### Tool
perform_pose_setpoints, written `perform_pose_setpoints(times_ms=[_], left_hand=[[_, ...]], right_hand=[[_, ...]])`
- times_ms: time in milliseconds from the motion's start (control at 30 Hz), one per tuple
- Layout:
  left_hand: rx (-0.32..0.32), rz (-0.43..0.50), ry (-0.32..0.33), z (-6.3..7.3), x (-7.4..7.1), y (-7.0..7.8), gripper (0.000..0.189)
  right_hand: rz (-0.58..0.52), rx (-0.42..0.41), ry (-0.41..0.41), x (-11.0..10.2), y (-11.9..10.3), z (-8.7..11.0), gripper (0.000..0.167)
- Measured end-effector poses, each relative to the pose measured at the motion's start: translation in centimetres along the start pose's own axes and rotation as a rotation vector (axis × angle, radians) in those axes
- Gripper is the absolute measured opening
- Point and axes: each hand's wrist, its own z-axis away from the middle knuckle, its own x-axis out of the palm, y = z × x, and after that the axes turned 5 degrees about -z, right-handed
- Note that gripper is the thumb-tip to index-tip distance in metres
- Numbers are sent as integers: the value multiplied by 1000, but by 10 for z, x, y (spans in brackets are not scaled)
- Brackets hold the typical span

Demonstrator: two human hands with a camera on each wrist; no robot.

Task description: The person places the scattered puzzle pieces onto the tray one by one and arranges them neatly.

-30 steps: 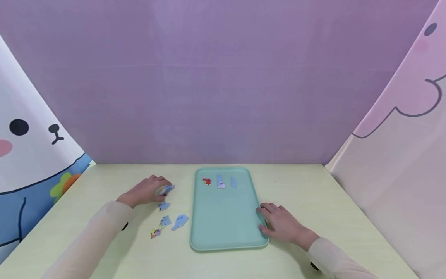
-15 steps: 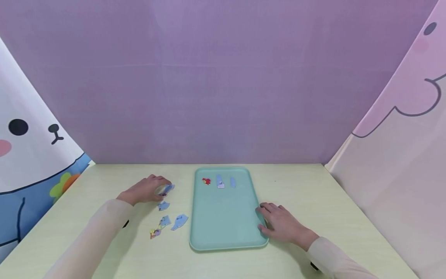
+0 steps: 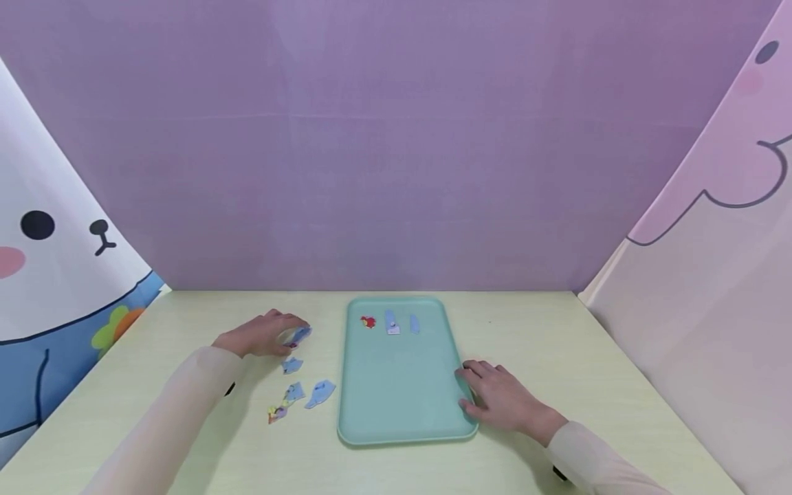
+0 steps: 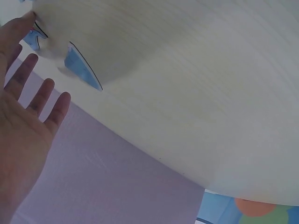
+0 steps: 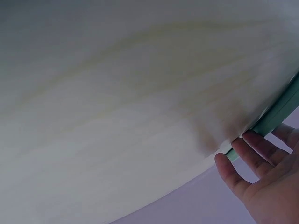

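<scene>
My left hand point(image 3: 262, 335) is over the left side of the table, thumb and fingers spread about a blue puzzle-like piece point(image 3: 301, 335). In the left wrist view its fingers are loosely extended, one fingertip right at a blue piece point(image 4: 33, 41); a pointed blue piece point(image 4: 83, 67) lies just beyond the others. Nearer to me are a small blue piece point(image 3: 292, 366), a larger blue piece point(image 3: 320, 394) and a blue-and-yellow piece point(image 3: 293, 393) beside a yellow-and-purple part point(image 3: 277, 414). My right hand point(image 3: 501, 395) rests at the right rim of a green tray point(image 3: 402, 438), fingers relaxed.
Near the tray's far end lie a red piece point(image 3: 368, 322), a blue piece with a white end point(image 3: 392, 323) and a narrow blue piece point(image 3: 414, 324). A purple backdrop point(image 3: 383, 151) rises behind the pale table point(image 3: 526, 330), with printed cloths at both sides.
The left hand shifts very slightly towards the right, still about the same piece. The right hand stays at the tray's rim; the pieces lie as before.
</scene>
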Motion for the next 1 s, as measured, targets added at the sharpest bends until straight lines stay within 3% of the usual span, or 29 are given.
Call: perform_pose_setpoints(times_ms=[433, 733, 1000], left_hand=[[2, 7, -38, -1, -1, 1, 48], [9, -9, -4, 1, 2, -2, 47], [-36, -16, 92, 1, 11, -8, 46]], right_hand=[[-10, 27, -32, 0, 1, 1, 49], [-14, 30, -35, 1, 1, 0, 49], [-23, 43, -40, -2, -1, 0, 47]])
